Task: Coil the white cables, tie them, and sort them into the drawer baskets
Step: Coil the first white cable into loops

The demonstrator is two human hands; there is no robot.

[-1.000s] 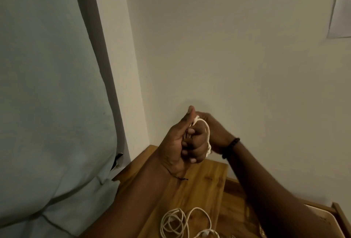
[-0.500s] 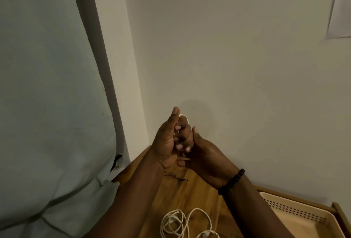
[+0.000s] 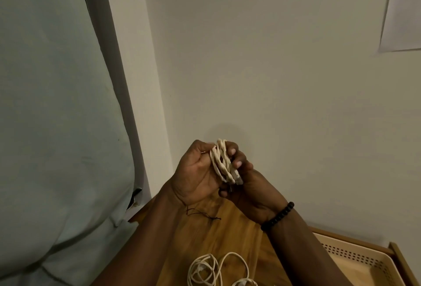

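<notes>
A small coiled white cable (image 3: 222,161), with one strand twisted around the bundle, is held up in front of the wall. My left hand (image 3: 197,174) grips its left side. My right hand (image 3: 247,185), with a dark bead bracelet on the wrist, holds its right side, where a grey plug end shows at the bottom. Loose white cables (image 3: 206,271) lie in loops on the wooden top (image 3: 218,235) below my arms. A beige perforated basket (image 3: 355,260) sits in the open drawer at the lower right.
A pale wall stands close behind my hands. A light fabric surface (image 3: 57,126) fills the left side. A sheet of paper (image 3: 403,7) hangs on the wall at the upper right. The drawer's wooden edge (image 3: 401,260) runs along the right.
My hands have shifted apart around the bundle, and the coiled cable with its wrapped strand now shows between them. My right wrist has dropped lower and the basket has come into view.
</notes>
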